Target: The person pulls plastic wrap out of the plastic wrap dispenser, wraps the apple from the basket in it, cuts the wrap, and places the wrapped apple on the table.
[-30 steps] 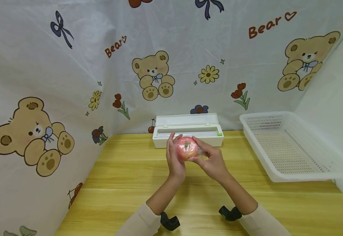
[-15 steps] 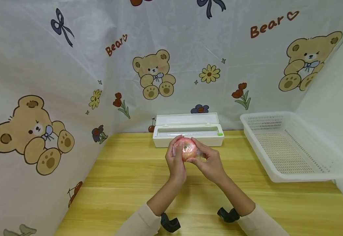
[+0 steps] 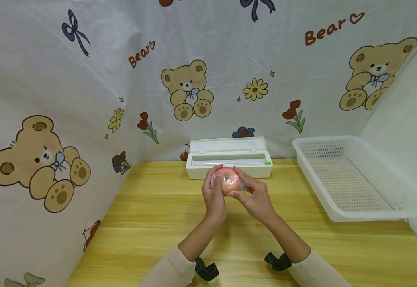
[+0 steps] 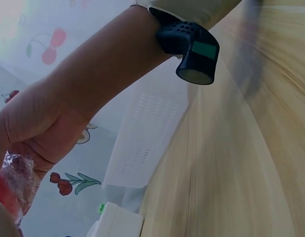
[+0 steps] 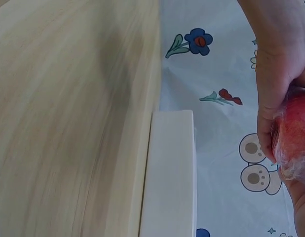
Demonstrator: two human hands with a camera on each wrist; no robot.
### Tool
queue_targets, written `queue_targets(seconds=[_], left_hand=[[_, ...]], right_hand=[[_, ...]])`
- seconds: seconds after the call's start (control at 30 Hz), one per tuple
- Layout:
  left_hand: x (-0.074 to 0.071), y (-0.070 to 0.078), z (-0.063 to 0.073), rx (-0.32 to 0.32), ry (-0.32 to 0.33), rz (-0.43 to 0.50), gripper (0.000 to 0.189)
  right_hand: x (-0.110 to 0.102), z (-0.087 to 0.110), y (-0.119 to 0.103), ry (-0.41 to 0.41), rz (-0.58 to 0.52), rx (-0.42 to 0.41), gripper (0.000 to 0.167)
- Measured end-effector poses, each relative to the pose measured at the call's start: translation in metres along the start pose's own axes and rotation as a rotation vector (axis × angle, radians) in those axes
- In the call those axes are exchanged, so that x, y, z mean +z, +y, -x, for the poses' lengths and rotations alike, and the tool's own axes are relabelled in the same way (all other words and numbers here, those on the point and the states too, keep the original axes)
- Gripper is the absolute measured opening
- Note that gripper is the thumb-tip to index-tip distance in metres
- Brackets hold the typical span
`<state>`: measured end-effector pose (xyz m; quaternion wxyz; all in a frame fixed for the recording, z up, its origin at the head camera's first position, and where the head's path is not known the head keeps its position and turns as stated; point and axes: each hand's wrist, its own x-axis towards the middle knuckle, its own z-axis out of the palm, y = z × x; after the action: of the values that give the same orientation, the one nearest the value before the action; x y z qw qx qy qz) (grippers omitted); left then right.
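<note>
A red apple (image 3: 231, 180) wrapped in clear cling film is held up over the table between both hands. My left hand (image 3: 214, 199) grips it from the left, fingers curled round the far side and thumb on the front. My right hand (image 3: 260, 199) pinches the film bunched at the apple's right side, thumb below and fingers above. In the left wrist view, crinkled film (image 4: 25, 180) shows by the right palm. The apple (image 5: 296, 126) is partly cut off at the edge of the right wrist view.
Behind the hands stands a white cling film dispenser (image 3: 230, 172), lid raised and a roll inside, with a green slider (image 3: 267, 162) at its right end. A white perforated plastic basket (image 3: 331, 213) sits at the right of the wooden table (image 3: 151, 231). A bear-print cloth (image 3: 222, 48) hangs behind.
My left fingers and thumb, more extended a second ago, have curled in round the apple. The right hand keeps its pinch on the film with little movement.
</note>
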<state>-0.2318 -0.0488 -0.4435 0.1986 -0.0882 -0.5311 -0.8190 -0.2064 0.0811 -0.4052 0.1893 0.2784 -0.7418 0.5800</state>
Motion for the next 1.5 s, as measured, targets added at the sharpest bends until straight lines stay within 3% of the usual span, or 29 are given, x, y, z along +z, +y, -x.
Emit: queue_targets(seconds=[0.13,0.43,0.6,0.67,0.77,0.97,1.27,1.5], left_hand=[[-0.001,0.0,-0.004,0.013,-0.067,-0.044,0.034],[-0.013,0.009,-0.024,0.053,-0.363,-0.161,0.052],[-0.022,0.015,-0.036,-0.005,-0.504,-0.195,0.072],[-0.025,0.018,-0.037,-0.033,-0.533,-0.21,0.069],[-0.028,0.019,-0.036,-0.064,-0.541,-0.201,0.065],[-0.029,0.013,-0.036,-0.028,-0.516,-0.203,0.061],[-0.028,0.013,-0.033,0.0,-0.456,-0.208,0.065],[-0.025,0.012,-0.034,-0.002,-0.445,-0.196,0.067]], right_hand=[[-0.007,-0.003,0.001,-0.009,0.016,0.017,0.066],[-0.026,-0.01,0.01,-0.012,0.03,0.029,0.066],[-0.032,-0.013,0.03,-0.022,0.017,0.054,0.066],[-0.033,-0.013,0.035,-0.03,-0.006,0.067,0.066],[-0.032,-0.011,0.039,-0.042,-0.037,0.09,0.066],[-0.031,-0.008,0.041,-0.066,-0.031,0.112,0.067],[-0.023,-0.006,0.04,-0.058,-0.007,0.01,0.067],[-0.02,-0.005,0.037,-0.025,0.039,-0.019,0.066]])
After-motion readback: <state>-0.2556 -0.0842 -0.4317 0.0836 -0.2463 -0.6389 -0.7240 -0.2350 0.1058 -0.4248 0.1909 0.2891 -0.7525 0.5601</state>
